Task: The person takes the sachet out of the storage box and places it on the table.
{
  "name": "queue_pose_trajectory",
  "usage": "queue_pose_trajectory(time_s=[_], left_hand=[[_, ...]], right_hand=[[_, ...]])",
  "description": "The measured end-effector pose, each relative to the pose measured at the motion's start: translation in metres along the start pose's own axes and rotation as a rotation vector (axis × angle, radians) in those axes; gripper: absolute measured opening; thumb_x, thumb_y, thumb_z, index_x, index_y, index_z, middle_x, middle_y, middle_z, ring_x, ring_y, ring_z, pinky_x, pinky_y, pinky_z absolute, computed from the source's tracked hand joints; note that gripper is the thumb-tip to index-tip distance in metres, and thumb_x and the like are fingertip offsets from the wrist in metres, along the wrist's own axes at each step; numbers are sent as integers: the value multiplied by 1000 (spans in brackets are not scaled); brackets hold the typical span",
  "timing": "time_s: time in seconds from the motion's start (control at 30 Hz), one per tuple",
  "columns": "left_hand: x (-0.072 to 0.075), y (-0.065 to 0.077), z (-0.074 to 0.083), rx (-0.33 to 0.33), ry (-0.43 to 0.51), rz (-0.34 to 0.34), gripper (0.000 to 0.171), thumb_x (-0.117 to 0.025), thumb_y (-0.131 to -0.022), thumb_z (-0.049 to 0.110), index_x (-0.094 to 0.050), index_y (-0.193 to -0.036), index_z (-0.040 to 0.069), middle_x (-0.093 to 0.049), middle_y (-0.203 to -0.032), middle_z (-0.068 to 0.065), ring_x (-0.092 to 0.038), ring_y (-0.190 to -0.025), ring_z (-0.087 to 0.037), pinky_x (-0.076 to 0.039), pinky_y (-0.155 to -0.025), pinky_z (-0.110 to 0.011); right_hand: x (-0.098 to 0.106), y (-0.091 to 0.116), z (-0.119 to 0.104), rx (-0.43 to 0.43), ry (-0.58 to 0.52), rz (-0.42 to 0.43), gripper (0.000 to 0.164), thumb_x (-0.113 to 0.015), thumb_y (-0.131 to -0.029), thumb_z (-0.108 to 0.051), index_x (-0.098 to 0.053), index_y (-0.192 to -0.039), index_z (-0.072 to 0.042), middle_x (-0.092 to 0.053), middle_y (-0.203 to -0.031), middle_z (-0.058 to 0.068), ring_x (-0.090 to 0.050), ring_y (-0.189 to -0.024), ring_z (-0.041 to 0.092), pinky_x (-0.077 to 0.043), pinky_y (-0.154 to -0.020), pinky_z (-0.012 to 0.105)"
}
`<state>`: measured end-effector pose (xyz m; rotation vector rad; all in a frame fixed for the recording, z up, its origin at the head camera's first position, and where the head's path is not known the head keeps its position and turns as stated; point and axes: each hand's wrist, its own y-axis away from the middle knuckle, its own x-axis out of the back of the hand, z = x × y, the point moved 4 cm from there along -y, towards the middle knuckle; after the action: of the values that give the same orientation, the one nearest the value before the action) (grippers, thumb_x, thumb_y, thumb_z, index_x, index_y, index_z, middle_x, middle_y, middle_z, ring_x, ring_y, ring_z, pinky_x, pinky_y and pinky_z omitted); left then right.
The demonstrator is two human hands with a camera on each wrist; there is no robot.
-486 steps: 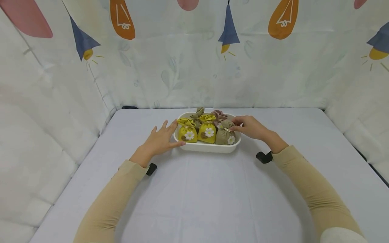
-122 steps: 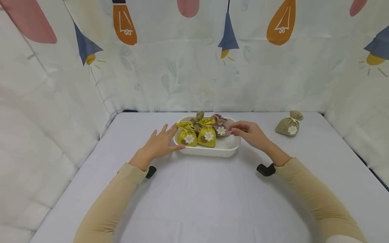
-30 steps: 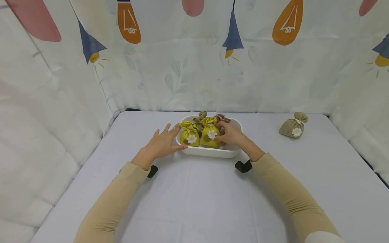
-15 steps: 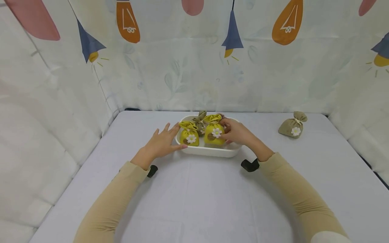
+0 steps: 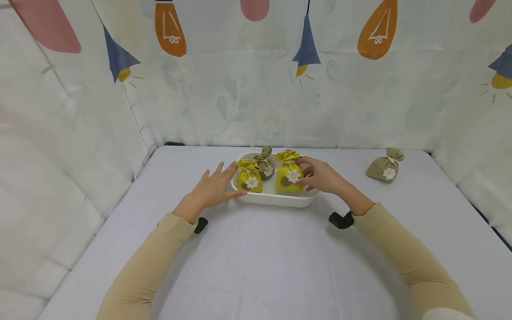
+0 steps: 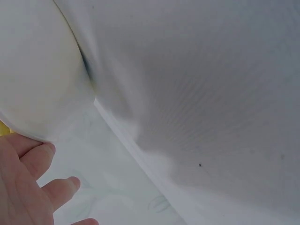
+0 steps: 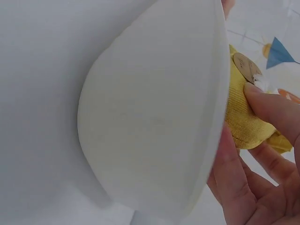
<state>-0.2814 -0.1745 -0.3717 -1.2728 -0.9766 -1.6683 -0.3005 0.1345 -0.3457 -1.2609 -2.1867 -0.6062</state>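
My right hand (image 5: pixel 320 176) pinches a yellow drawstring pouch (image 5: pixel 289 180) with a white daisy on it, at the right half of a white oval tray (image 5: pixel 276 201). In the right wrist view, thumb and fingers hold the yellow pouch (image 7: pixel 243 119) just above the tray's rim (image 7: pixel 218 117). My left hand (image 5: pixel 213 189) lies at the tray's left end with fingers spread, its thumb along the front rim. Next to it in the tray sits a second yellow pouch (image 5: pixel 249 177), with an olive pouch (image 5: pixel 264 165) behind. The pink pouch is hidden.
Another olive pouch (image 5: pixel 385 166) with a daisy stands on the table's back right. A white cloth covers the table (image 5: pixel 280 258). A printed curtain (image 5: pixel 256 102) closes off the back and sides. Black wrist mounts (image 5: pixel 341 219) stick out below the cuffs.
The right hand has drawn the yellow pouch rightward, widening the gap to the other yellow one, and the pink pouch went out of sight. Earlier, an olive pouch moved from tray to table.
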Motion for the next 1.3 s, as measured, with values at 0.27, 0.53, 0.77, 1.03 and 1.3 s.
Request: queue_pose_trajectory(time_s=[0.27, 0.53, 0.77, 1.03, 1.3], left_hand=[[0, 0, 0, 4, 5, -5, 102, -52, -95, 72, -14, -166, 10, -10, -172, -7, -3, -156, -37, -8, -118, -70], [-2, 0, -2, 9, 1, -8, 102, -52, -95, 73, -13, -166, 10, -11, -172, -8, -3, -156, -37, -8, -118, -70], [-3, 0, -2, 10, 8, -3, 103, -52, -95, 73, -13, -166, 10, -11, -172, -8, -3, -156, -37, -7, -118, -69], [-2, 1, 0, 12, 17, -4, 103, -52, -95, 72, -11, -166, 10, -9, -172, -8, -2, -156, -37, -7, -119, -69], [-1, 1, 1, 9, 24, -3, 102, -52, -96, 72, -11, -166, 10, -9, -172, -7, -2, -156, -36, -8, -119, -69]], right_hand=[[15, 12, 1, 16, 34, 8, 55, -72, -96, -8, -47, -145, -1, -68, -113, 25, -71, -77, 23, -62, -74, 40], [26, 24, 3, 38, 60, 41, 55, -71, -97, -10, -47, -145, 0, -67, -116, 27, -73, -79, 28, -61, -79, 49], [34, 33, 8, 59, 66, 97, 55, -70, -97, -9, -47, -146, -1, -70, -114, 24, -72, -87, 39, -59, -81, 50], [49, 44, 12, 29, 92, 140, 57, -69, -97, -6, -44, -148, 0, -67, -119, 28, -73, -88, 33, -61, -79, 42], [63, 52, 18, 6, 98, 155, 58, -69, -98, -7, -42, -149, 2, -65, -122, 31, -73, -89, 33, -62, -76, 38]])
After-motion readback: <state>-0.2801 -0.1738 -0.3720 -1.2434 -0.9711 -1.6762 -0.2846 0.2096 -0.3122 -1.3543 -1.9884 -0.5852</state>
